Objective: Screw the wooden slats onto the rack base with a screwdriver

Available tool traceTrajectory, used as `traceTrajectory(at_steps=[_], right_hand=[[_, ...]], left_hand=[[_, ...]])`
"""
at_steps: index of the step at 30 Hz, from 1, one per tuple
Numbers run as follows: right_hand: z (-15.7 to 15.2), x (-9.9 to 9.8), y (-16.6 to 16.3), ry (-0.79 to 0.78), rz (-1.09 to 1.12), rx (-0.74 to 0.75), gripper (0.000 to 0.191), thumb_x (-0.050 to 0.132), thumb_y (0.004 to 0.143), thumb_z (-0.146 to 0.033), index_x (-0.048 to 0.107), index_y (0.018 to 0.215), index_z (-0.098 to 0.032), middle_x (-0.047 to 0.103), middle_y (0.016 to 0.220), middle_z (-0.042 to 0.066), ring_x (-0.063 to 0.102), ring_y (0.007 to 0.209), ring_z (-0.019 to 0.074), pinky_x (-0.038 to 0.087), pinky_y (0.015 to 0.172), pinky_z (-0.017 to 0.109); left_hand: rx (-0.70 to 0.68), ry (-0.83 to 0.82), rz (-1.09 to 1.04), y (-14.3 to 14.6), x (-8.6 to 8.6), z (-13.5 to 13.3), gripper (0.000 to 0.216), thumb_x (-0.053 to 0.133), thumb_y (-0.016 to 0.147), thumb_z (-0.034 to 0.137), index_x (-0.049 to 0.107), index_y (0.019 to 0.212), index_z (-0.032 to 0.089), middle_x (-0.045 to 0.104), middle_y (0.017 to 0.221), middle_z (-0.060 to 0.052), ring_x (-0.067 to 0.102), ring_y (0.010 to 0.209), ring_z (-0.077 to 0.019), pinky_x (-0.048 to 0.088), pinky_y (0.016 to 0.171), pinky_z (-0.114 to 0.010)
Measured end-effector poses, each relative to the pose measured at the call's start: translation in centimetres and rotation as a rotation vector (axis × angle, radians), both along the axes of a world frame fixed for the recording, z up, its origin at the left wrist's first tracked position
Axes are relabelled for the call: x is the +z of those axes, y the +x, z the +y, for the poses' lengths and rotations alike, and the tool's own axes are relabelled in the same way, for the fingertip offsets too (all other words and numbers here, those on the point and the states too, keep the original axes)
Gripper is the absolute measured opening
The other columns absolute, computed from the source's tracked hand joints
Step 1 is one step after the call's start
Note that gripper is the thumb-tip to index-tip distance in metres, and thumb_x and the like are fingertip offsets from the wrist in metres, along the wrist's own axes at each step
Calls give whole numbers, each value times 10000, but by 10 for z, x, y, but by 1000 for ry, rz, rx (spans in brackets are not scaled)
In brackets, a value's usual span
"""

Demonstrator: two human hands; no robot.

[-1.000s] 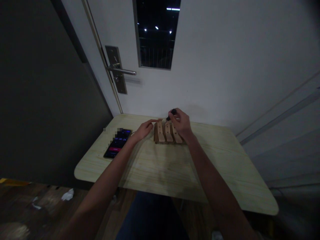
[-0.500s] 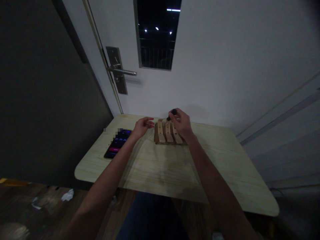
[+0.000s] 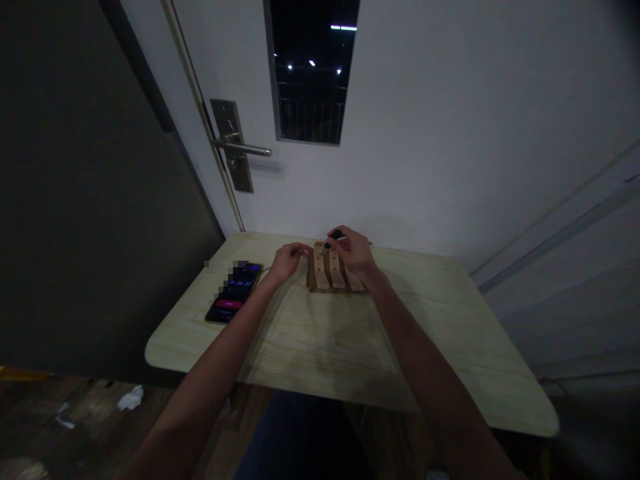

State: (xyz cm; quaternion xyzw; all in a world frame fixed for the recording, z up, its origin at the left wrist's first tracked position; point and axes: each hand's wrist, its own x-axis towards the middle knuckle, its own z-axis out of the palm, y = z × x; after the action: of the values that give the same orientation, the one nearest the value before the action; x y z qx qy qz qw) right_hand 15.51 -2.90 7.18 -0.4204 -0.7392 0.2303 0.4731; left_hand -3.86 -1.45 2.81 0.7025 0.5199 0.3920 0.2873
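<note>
A dark brown wooden block [image 3: 311,280] lies on the table, with three pale wooden strips [image 3: 321,272] side by side on its top. Small dark holes or screw heads dot the strips. Above the far end of the left strip, my right hand [image 3: 356,255] grips a short black-handled screwdriver [image 3: 337,235], its tip pointing down at the strip and too small to make out clearly. My left hand [image 3: 287,260] is at the block's far left side, fingers curled and their tips against its edge. The right strip is partly covered by my right hand.
A phone [image 3: 234,293] showing a running timer lies on the left of the pale wood-grain table [image 3: 310,347]. Behind the table stands a white door [image 3: 425,133] with a metal lever handle [image 3: 245,148] and a narrow window. Crumpled white paper [image 3: 131,398] is on the floor.
My right hand has shifted left with the screwdriver, from between the strips to the left strip. My left hand has moved in to the block, its fingers curling. The timer has advanced.
</note>
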Motion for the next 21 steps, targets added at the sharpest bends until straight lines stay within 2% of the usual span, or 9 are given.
traceTrajectory(at_steps=[4,7,10,21], right_hand=[[3,-2,0,5,-26,14,287,561,828,-482,575,841,-195,686,794,43,672,696,152,533,661,268],[1,-1,0,15,-41,11,307,557,827,-498,578,831,-192,679,782,44,663,690,152,523,652,261],[-1,-1,1,9,-21,27,300,552,833,-496,580,846,-197,675,791,41,659,702,151,520,651,256],[-1,-2,2,20,-52,23,253,554,845,-442,585,845,-191,671,790,40,653,703,148,519,667,261]], left_hand=[[9,88,149,5,-2,-7,368,352,832,133,675,1009,126,689,951,-64,602,872,-159,463,849,-292],[-37,131,194,9,-5,-10,329,461,856,284,638,1092,139,664,937,-67,573,801,-162,458,776,-283],[-80,132,247,10,-9,-9,362,578,810,387,648,1101,183,638,921,-56,540,772,-158,436,727,-266],[-93,98,330,9,-4,-10,368,602,809,369,659,1122,185,593,813,-46,520,736,-154,428,732,-273]])
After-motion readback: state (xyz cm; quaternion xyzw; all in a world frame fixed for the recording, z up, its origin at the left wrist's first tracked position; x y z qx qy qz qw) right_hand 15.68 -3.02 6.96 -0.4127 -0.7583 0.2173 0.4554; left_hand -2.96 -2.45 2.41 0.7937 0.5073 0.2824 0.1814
